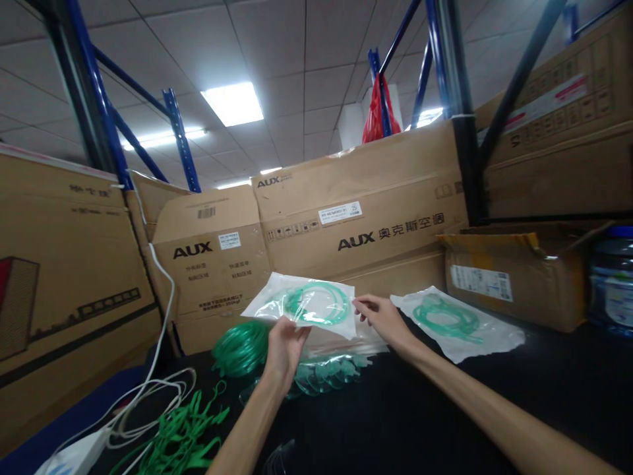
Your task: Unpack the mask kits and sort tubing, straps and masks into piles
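Observation:
A white-backed clear pouch (270,300) with coiled green tubing (341,305) inside is held up above the black table. My left hand (285,346) grips its lower edge, thumb in front. At the pouch's right edge, my right hand (380,316) is closed with thumb and forefinger pinched on the border. To the right lies a second pouch (499,340) with green tubing. Under the held pouch are stacked clear bags (321,346) and a row of clear green-tinted plastic pieces (331,373), partly hidden. A thick coil of green tubing (240,348) sits left of my left hand.
Green elastic straps (182,435) and white cables (143,396) lie at the left, near a white power strip (79,455). Large cardboard boxes (306,251) wall the back. An opened carton (514,277) and a blue-lidded jar (613,284) stand at the right.

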Demonstrator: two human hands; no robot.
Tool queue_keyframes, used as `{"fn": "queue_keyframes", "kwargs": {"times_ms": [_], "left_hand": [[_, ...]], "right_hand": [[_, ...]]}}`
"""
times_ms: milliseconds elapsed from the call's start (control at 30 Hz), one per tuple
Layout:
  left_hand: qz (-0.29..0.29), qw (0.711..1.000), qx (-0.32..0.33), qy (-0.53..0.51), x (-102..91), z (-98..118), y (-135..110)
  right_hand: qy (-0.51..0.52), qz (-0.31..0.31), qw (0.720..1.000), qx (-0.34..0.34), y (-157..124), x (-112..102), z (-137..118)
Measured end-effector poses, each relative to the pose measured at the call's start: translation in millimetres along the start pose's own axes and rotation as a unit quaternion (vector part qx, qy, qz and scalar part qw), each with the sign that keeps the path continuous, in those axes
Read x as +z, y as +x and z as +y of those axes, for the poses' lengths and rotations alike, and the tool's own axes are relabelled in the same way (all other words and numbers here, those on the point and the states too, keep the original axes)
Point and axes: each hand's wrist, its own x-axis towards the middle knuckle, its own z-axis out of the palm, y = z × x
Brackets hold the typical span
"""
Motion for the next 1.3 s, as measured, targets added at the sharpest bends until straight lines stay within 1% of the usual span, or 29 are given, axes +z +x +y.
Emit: {"fn": "queue_keyframes", "kwargs": {"times_ms": [100, 267, 400, 500, 600, 733, 833, 933, 1067, 1200, 1300], "left_hand": [[0.017, 1.0, -0.011, 0.004, 0.7, 0.2, 1.4], [0.037, 0.998, -0.035, 0.037, 3.1, -0.3, 2.1], [0.035, 0.995, -0.052, 0.084, 6.1, -2.4, 1.0], [0.029, 0.992, -0.046, 0.111, 7.5, -2.9, -0.4], [0.019, 0.99, -0.041, 0.132, 7.5, -0.6, -1.4], [0.007, 0.987, -0.05, 0.151, 6.8, 4.3, -1.9], [-0.002, 0.987, -0.059, 0.148, 5.8, 5.3, -3.9], [-0.019, 0.988, -0.068, 0.136, 3.7, 4.4, -6.3], [-0.039, 0.988, -0.085, 0.125, -0.7, 5.5, -6.6], [-0.053, 0.988, -0.099, 0.108, -5.4, 8.4, -4.3], [-0.048, 0.992, -0.089, 0.08, -6.8, 8.8, -4.2]], "right_hand": [[0.019, -0.016, 0.999, 0.032, 0.0, 2.3, 5.6], [0.035, -0.023, 0.995, 0.086, -4.4, 3.6, 12.0], [0.07, -0.018, 0.989, 0.132, -6.5, 7.8, 18.4], [0.118, -0.019, 0.981, 0.156, -6.1, 13.0, 18.4], [0.185, -0.033, 0.965, 0.182, -7.3, 17.7, 10.8], [0.277, -0.064, 0.936, 0.207, -14.3, 18.3, -4.1], [0.317, -0.104, 0.917, 0.22, -19.9, 12.0, -11.4], [0.328, -0.137, 0.907, 0.226, -21.3, 1.7, -15.8], [0.313, -0.151, 0.913, 0.213, -19.3, -12.9, -25.1], [0.279, -0.126, 0.937, 0.169, -18.5, -21.4, -37.7], [0.243, -0.11, 0.955, 0.126, -19.4, -21.6, -47.6]]}}
